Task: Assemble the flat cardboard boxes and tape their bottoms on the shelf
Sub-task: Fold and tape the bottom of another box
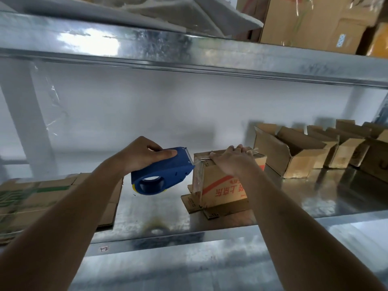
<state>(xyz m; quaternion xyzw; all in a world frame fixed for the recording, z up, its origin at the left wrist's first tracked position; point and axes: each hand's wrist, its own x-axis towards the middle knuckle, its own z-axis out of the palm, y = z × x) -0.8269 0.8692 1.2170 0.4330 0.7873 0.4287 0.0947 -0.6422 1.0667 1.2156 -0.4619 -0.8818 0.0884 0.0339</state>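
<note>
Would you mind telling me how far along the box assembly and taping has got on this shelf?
Done: several assembled boxes stand open-topped in a row at the right of the metal shelf. In hand: the left hand holds the blue tape dispenser at an upturned box, with clear tape running down its side, while the right hand presses on top. Left: a stack of flat cardboard boxes at the left.

Bare shelf [147, 208] lies open between the stack of flat cardboard [42, 198] at the left and the upside-down box [222, 185] in the middle, though the blue tape dispenser [161, 175] in the left hand [142, 154] hangs over that gap. To the right, a row of open boxes [294, 154] crowds the back of the shelf, leaving a clear strip along the front edge. The upper shelf beam [189, 53] caps the room overhead.
</note>
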